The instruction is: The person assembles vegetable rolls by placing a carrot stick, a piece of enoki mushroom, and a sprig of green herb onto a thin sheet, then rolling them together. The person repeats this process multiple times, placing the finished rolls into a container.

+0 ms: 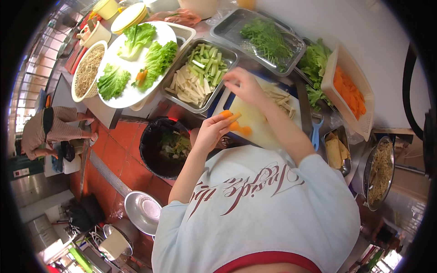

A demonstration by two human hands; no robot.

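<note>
My left hand (213, 131) holds thin orange carrot slices (235, 117) between thumb and fingers, above the near left edge of a white cutting board (273, 133). More carrot pieces (244, 129) show just below these fingers, over the board. My right hand (244, 85), slightly blurred, hovers at the board's far left corner with fingers loosely bent; I see nothing in it. Pale cut strips (281, 100) lie on the board, partly behind my right forearm. Beside that hand stands a metal tray (199, 110) of pale strips (189, 85) and green cucumber-like sticks (208, 61).
A white plate (117, 51) bears lettuce and a carrot piece. Herbs lie in a metal tray (222, 32); a basket (336, 82) holds sliced carrot. A blue-handled peeler (316, 131) lies right of the board. A black-lined bin (146, 150) stands below the counter. Another person (51, 126) bends at left.
</note>
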